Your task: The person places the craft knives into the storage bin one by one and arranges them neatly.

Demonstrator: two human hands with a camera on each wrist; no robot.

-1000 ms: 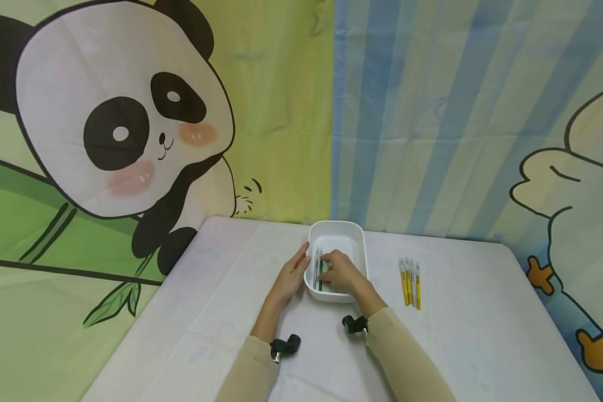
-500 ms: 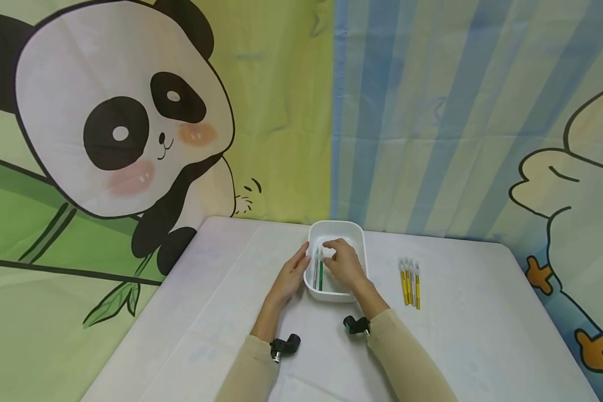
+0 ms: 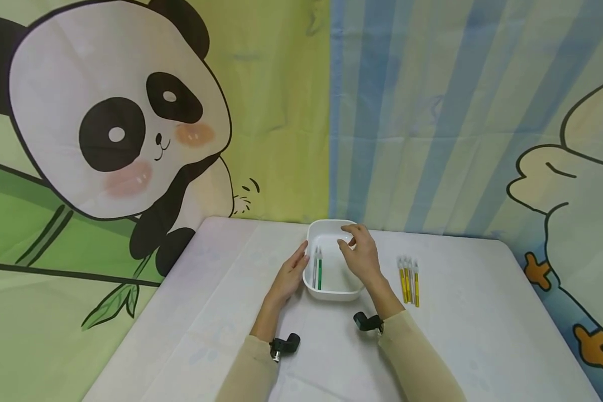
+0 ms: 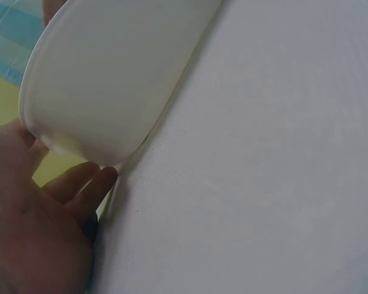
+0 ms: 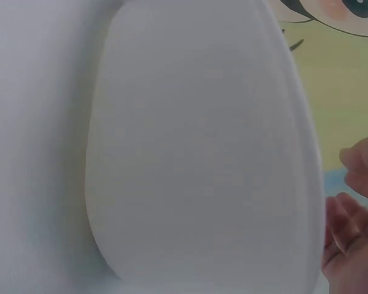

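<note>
A white plastic tray [image 3: 335, 296] stands near the back of the table. Inside it, along the left wall, a green pen [image 3: 320, 273] and a silvery pen [image 3: 315, 273] lie side by side, with whitish tops. My left hand [image 3: 288, 276] rests its fairly straight fingers against the tray's left side; in the left wrist view, fingertips [image 4: 107, 177] touch the wall low down. Above the tray's right rim is my right hand [image 3: 364, 257], thumb and forefinger apart, with nothing between them. The right wrist view shows the tray wall [image 5: 202, 147] close up and the right hand's fingers at the edge.
Several slim pens [image 3: 409, 282], mostly yellow with clear tops, lie on the white table [image 3: 472, 312] right of the tray. Behind the table hangs a printed cloth [image 3: 276, 111] with a panda. Small black cameras [image 3: 367, 322] sit at both wrists.
My right hand has let go of the green pen in the tray and moved up and right to above the right rim. The left hand stays at the tray's side.
</note>
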